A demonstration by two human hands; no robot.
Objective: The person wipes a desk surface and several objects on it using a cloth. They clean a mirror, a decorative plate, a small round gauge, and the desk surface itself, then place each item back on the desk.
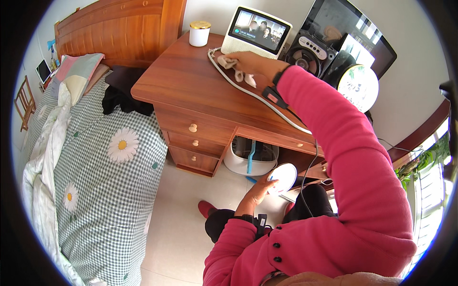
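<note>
My right hand (255,63) reaches across the wooden desk and is closed on a crumpled white cloth (240,76). The cloth touches the desktop just in front of a smart display (255,33) and beside a thick white cable (238,88). Lower down, in front of the desk, my left hand (259,189) grips a round white tub (282,179) by its side. Its flat, pale round face is turned up, and I cannot see inside it.
On the desk (186,71) stand a white jar (199,34) with a gold lid, a black speaker (305,55), a dark monitor (350,24) and a round mirror (358,88). A white bin (250,159) sits underneath. The bed (105,167) lies to the left.
</note>
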